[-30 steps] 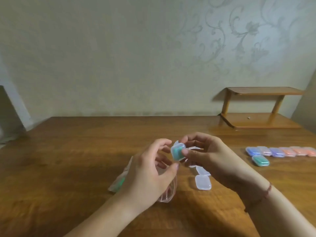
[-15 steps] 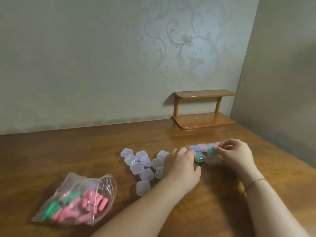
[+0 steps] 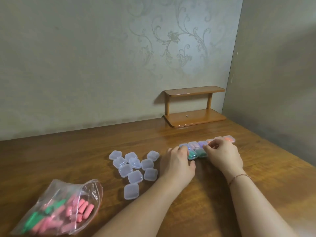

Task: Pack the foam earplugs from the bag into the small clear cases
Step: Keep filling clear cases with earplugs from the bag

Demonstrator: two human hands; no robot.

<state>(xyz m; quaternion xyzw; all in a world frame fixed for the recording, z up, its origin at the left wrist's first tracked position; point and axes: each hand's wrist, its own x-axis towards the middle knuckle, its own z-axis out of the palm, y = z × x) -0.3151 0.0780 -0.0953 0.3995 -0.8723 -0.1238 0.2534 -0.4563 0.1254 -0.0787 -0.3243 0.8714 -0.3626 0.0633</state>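
Observation:
A clear zip bag [image 3: 58, 209] of pink and green foam earplugs lies at the front left of the table. Several empty small clear cases [image 3: 133, 166] sit shut in a cluster at mid-table. Further right runs a row of filled cases [image 3: 194, 144] with blue, purple and orange plugs. Two green-filled cases [image 3: 192, 154] lie just in front of that row. My left hand [image 3: 177, 163] rests with its fingertips against the left green case. My right hand [image 3: 222, 154] curls its thumb and fingers on the right green case [image 3: 200, 152].
A small two-level wooden shelf [image 3: 195, 118] stands at the back against the papered wall. A side wall closes off the table's right edge. Bare wood lies between the bag and my forearms.
One second ago both hands held a green-filled case above the bag. The view has swung right, and that case now lies beside the other green one in front of the row.

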